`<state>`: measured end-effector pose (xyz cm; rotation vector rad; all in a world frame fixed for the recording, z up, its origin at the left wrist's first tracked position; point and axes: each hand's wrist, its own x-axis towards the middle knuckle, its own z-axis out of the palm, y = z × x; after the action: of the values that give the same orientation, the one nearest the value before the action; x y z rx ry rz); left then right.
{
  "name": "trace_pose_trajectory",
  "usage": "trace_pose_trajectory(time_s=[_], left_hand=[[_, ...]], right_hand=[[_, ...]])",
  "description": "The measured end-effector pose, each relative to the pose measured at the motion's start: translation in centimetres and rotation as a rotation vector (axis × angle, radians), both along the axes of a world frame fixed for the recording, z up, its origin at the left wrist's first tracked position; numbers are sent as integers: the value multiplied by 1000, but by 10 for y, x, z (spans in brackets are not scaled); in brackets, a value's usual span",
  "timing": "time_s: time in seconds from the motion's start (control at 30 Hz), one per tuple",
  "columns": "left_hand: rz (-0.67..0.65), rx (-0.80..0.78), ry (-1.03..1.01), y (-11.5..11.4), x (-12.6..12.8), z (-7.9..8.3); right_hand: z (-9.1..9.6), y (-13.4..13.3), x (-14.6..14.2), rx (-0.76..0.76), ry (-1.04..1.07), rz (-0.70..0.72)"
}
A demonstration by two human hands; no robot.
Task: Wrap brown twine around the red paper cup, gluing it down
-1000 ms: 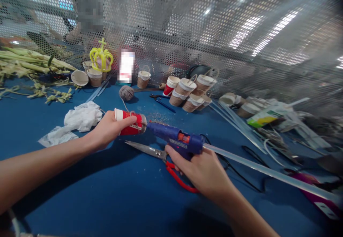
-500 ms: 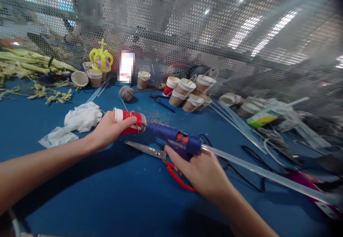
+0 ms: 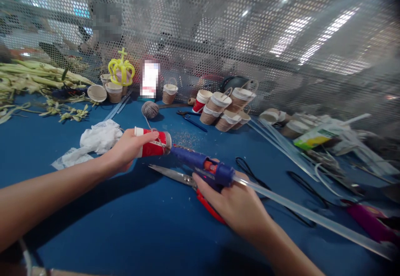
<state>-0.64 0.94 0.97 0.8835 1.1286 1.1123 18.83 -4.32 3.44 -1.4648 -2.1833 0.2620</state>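
Observation:
My left hand (image 3: 129, 147) grips a red paper cup (image 3: 153, 146) lying on its side, its white rim toward the left. Grey-brown twine crosses the cup near its base and runs up to a ball of yarn (image 3: 150, 110). In my right hand (image 3: 229, 197) is a blue hot glue gun (image 3: 195, 159), fingers wrapped round its handle. Its nozzle points at the base end of the cup, touching or very close; I cannot tell which. A long clear glue stick (image 3: 290, 201) sticks out of the back. Under the gun lie scissors with red handles (image 3: 175, 175).
Crumpled white cloth (image 3: 101, 136) lies left of the cup. Behind are twine-wrapped cups (image 3: 215, 109), blue-handled pliers (image 3: 193, 122), a yellow crown (image 3: 121, 70) and a lit phone (image 3: 150, 78). Glue sticks (image 3: 281, 147) and a black cable (image 3: 300, 180) lie right. A perforated metal screen (image 3: 187, 26) stands behind.
The whole view has shifted slightly. The cup has turned a little in my left hand, so the twine shows at a different slant. The glue gun's nozzle stays near the cup's base.

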Motion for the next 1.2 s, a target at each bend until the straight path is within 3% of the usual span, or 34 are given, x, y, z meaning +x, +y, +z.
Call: trace_pose_trajectory(time_s=[0.33,0.53,0.67,0.83,1.0,1.2], left_hand=[[-57,-47,-52,-2,3,0],[8,-58,-62,2,0,0],[-75,-61,-86,3,0,0],[27,-92,-63,3,0,0],[-21,-81,-35,3,1,1],[13,-95,-45,4,0,1]], right_hand=[[-2,0,0,-4,41,-51],[-3,-1,-1,-11,21,-35],[-4,-1,-1,-10,32,-42],[-12,-1,3,-59,-18,-48],[-15,-1,5,-45,19,-40],[-15,-2,6,-32,-5,-21]])
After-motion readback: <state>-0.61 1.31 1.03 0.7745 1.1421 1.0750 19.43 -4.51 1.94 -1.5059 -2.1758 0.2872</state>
